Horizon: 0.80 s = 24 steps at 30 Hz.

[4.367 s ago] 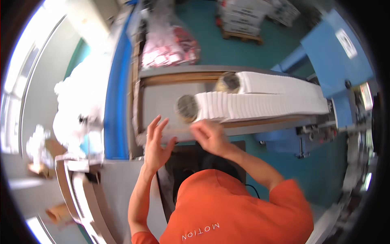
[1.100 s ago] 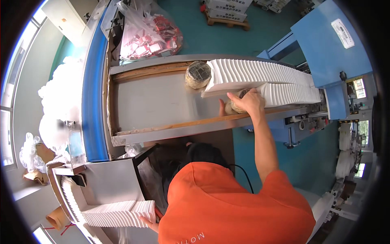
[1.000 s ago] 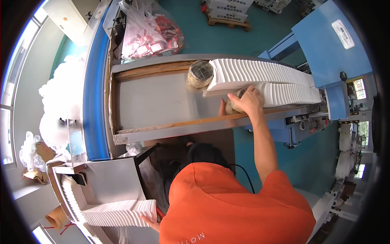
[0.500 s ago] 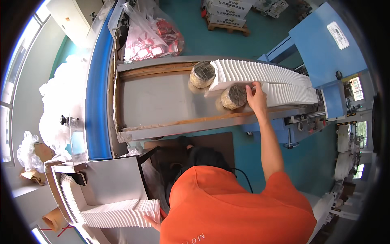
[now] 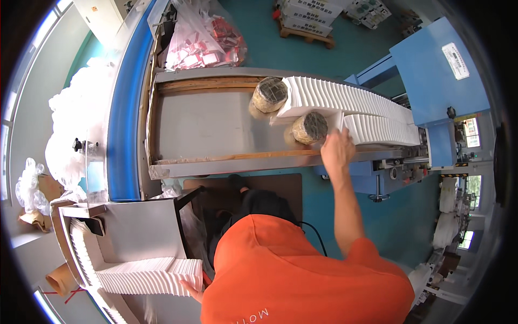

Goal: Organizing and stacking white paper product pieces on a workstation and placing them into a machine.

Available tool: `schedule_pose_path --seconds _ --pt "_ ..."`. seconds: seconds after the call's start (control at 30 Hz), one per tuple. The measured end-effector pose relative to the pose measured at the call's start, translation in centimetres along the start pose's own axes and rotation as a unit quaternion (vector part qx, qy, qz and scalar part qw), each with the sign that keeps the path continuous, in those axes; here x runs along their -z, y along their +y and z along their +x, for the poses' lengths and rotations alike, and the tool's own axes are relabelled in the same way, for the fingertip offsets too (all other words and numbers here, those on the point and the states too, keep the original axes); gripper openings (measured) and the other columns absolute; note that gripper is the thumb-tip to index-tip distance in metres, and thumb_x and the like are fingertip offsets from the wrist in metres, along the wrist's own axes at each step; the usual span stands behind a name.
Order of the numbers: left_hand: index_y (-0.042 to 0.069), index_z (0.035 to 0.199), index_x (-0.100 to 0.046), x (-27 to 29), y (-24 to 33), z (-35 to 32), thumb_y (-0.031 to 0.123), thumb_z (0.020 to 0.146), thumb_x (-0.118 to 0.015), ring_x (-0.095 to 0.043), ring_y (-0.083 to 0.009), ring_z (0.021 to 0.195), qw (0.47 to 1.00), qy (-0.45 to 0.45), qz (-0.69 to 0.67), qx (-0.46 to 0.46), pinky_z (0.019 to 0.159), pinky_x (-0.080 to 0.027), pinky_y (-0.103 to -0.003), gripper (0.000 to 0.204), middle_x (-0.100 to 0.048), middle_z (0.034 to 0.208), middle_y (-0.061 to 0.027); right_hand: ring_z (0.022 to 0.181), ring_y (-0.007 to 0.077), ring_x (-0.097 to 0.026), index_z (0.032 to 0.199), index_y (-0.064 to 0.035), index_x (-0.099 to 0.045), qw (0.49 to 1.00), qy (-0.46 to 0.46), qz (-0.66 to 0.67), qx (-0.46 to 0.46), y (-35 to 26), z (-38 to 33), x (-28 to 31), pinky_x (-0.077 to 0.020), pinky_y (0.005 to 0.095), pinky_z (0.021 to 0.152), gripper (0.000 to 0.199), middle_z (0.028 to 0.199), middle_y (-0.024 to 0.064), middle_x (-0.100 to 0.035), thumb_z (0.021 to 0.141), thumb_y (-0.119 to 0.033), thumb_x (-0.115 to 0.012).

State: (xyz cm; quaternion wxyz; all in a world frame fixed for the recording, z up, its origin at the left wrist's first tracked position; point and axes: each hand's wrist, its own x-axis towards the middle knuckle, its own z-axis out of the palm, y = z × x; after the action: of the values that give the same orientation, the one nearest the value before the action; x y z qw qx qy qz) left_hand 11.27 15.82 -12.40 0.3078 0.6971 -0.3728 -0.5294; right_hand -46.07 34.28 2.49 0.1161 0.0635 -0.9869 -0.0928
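Observation:
Two rows of folded white paper lie side by side on the metal table, a far row (image 5: pixel 350 100) and a near row (image 5: pixel 380 129). My right hand (image 5: pixel 338 150) is at the left end of the near row. Its fingers are bent and slightly blurred around a white folded sheet (image 5: pixel 339 120) standing there. Two wrapped cylinders stand by the row ends, one far (image 5: pixel 270 94) and one near (image 5: pixel 310 128), the near one just left of my right hand. At lower left, my left hand (image 5: pixel 192 290) lies with fingers stretched against the end of another white paper row (image 5: pixel 151 276).
A wood-edged metal table (image 5: pixel 205 124) runs across the middle, with a blue belt (image 5: pixel 128 113) at its left. A blue machine (image 5: pixel 440 70) stands at the right end. A clear bag of red and white pieces (image 5: pixel 208 46) sits behind the table.
My right hand has drawn back toward me, to the table's near edge, and its fingers have curled. My left hand stays at the lower paper row. The whole view has shifted slightly.

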Motion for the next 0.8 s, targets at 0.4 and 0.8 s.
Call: schedule_pose_path --seconds 0.4,0.8 --pt "0.002 0.146 -0.038 -8.0 9.3 -5.9 0.052 0.085 -0.069 -0.038 -0.0264 0.135 0.983 0.081 -0.139 0.09 0.11 -0.037 -0.038 0.085 -0.035 0.148 -0.0143 0.104 0.0427 -0.055 0.119 0.0021 -0.057 0.967 0.038 0.249 0.032 -1.1 1.3 0.7 -0.0453 0.0513 0.089 0.057 0.11 0.0255 -0.058 0.088 -0.045 -0.065" --pt "0.0 0.131 -0.051 -7.8 12.9 -6.8 0.031 0.09 -0.071 -0.053 -0.0256 0.12 0.892 0.062 -0.418 0.164 0.104 -0.047 -0.04 0.055 -0.056 0.131 -0.0122 0.089 0.0247 -0.066 0.144 -0.0017 -0.031 0.577 -0.616 0.443 0.302 -21.1 -13.0 12.3 -0.0505 0.0368 0.08 0.085 0.093 0.0183 -0.067 0.085 -0.048 -0.073"
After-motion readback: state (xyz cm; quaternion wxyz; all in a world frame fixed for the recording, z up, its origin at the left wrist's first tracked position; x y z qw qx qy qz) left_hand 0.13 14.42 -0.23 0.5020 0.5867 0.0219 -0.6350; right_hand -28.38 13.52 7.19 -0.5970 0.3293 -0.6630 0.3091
